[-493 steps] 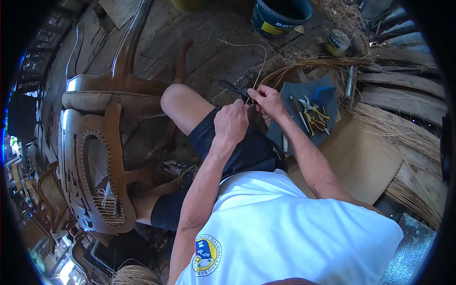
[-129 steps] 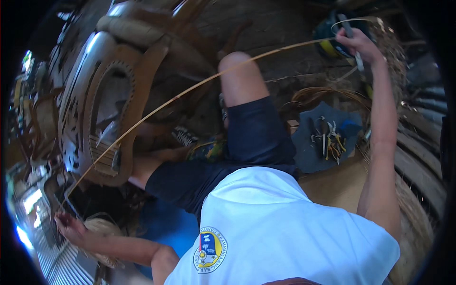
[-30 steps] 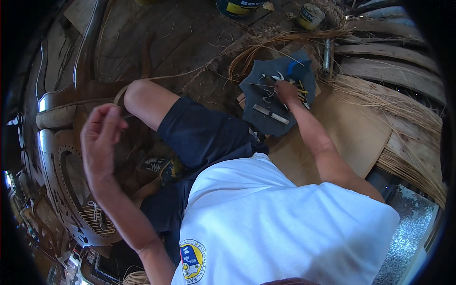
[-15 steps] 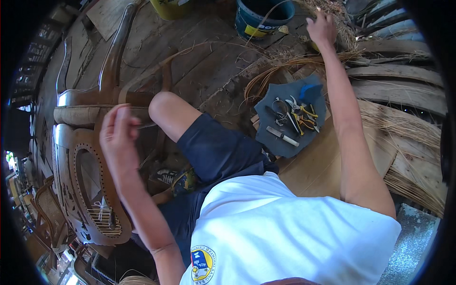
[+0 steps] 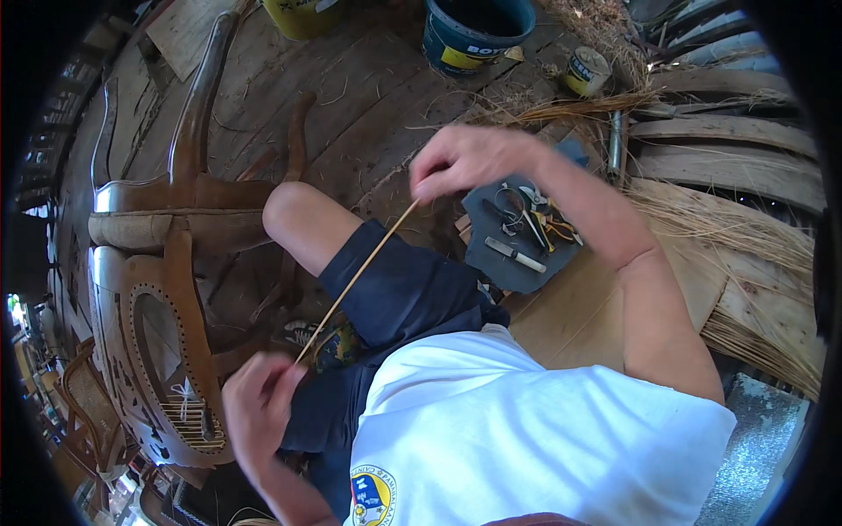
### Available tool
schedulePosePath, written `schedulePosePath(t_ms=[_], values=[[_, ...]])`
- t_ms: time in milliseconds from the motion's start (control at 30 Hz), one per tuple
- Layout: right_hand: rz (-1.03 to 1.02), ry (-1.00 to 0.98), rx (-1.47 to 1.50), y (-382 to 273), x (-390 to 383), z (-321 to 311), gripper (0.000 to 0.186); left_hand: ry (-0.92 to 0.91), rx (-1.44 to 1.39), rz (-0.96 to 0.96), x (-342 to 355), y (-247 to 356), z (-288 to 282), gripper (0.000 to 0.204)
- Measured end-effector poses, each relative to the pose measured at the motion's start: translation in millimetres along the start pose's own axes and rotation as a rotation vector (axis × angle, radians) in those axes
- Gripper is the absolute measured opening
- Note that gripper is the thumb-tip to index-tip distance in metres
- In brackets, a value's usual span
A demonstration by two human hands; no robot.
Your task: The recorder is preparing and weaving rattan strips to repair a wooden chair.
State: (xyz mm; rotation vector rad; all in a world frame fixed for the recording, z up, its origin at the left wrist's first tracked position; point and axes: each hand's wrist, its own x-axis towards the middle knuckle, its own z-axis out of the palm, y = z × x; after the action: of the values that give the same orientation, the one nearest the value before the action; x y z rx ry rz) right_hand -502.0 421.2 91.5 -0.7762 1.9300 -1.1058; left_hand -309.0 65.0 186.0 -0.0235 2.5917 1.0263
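Note:
A thin tan cane strand (image 5: 358, 278) runs slantwise across my lap, pulled straight between my two hands. My right hand (image 5: 469, 161) is closed on its upper end, above my knee and left of the tools. Lower left, my left hand (image 5: 261, 399) pinches the other end, a little smeared by motion. Beside my left hand lies a carved wooden chair (image 5: 112, 329) on its side. Its oval back frame (image 5: 190, 351) is edged with small holes, and strands (image 5: 189, 421) are strung across its lower part, with a white tie (image 5: 182, 391) and a dark peg there.
Pliers and cutters (image 5: 548, 223) and a white-handled knife (image 5: 516, 253) lie on a dark mat (image 5: 491, 270) at my right. Beyond stand a teal bucket (image 5: 438, 39), a yellow bucket (image 5: 303, 17) and a can (image 5: 586, 72). Bundled cane strands (image 5: 728, 223) lie far right.
My right hand has come back from the far right, by the can, to above my lap. My left hand has moved lower. The strand, looping loosely before, is now taut between them.

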Motion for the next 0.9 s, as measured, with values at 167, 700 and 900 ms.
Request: schedulePosePath(t_ms=[167, 700, 900], values=[[0.24, 0.15, -0.153, 60, -45, -84, 0.026, 0.335, 0.127, -0.234, -74, -50, -72, 0.007], [0.913, 0.814, -0.923, 89, -119, -259, 0.046, 0.445, 0.27, -0.627, -105, -137, -183, 0.025], [0.585, 1.371, -0.853, 57, -131, -220, 0.038, 0.196, -0.164, -0.307, 23, -42, -67, 0.02]])
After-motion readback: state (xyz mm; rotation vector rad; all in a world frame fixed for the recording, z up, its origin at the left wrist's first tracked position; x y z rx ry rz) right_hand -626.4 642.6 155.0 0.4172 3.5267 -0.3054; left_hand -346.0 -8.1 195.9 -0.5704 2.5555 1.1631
